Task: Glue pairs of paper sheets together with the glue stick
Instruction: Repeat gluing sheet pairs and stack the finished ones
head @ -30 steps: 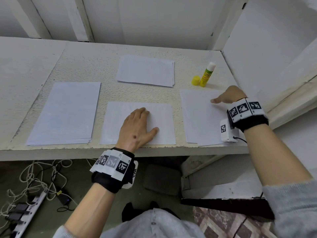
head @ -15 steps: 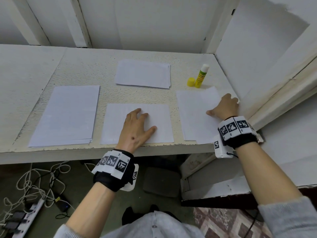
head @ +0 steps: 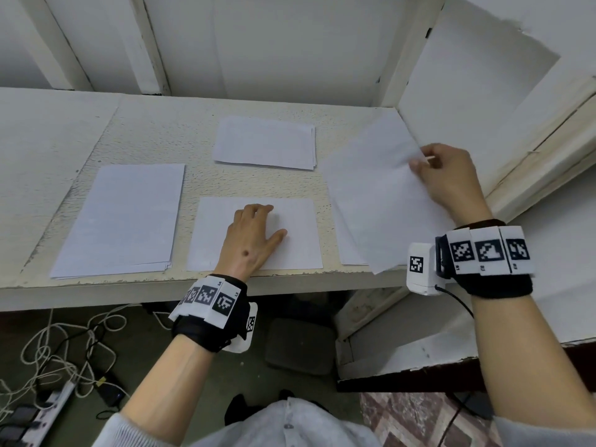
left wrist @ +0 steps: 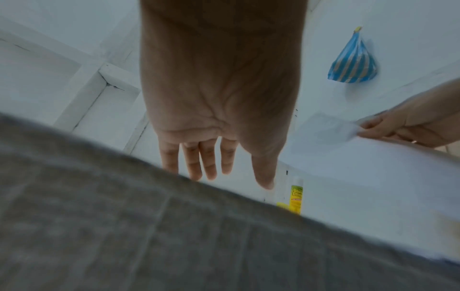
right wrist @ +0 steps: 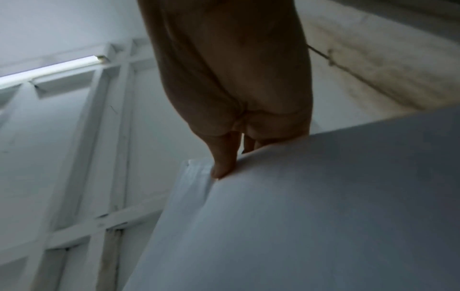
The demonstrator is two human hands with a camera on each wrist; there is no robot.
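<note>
White paper sheets lie in several places on the rough off-white tabletop (head: pixel 154 133). One single sheet (head: pixel 290 240) sits at the near edge in front of me, and my left hand (head: pixel 251 243) lies flat on it, fingers (left wrist: pixel 209 157) straight and spread, pressing it down without gripping anything. My right hand (head: pixel 451 179) pinches the far corner of another white sheet (head: pixel 377 195) between thumb and fingers (right wrist: pixel 224 157), so that it hangs tilted in the air above the right-hand pile (head: pixel 354 253), its near corner reaching past the tabletop's front edge. From the right wrist, the lifted sheet bends slightly at the pinched edge.

A taller stack of white sheets (head: pixel 122 221) rests on the left side of the tabletop, and a smaller stack (head: pixel 264 141) lies further back, behind the sheet under my left hand.

From my head the lifted sheet hides the yellow-and-green glue stick (left wrist: pixel 296 198); the left wrist view shows it standing upright on the tabletop beyond my thumb, with its yellow cap (left wrist: pixel 282 205) just beside it. That view also shows a blue striped plastic bag (left wrist: pixel 353 63) hanging on the white wall.
</note>
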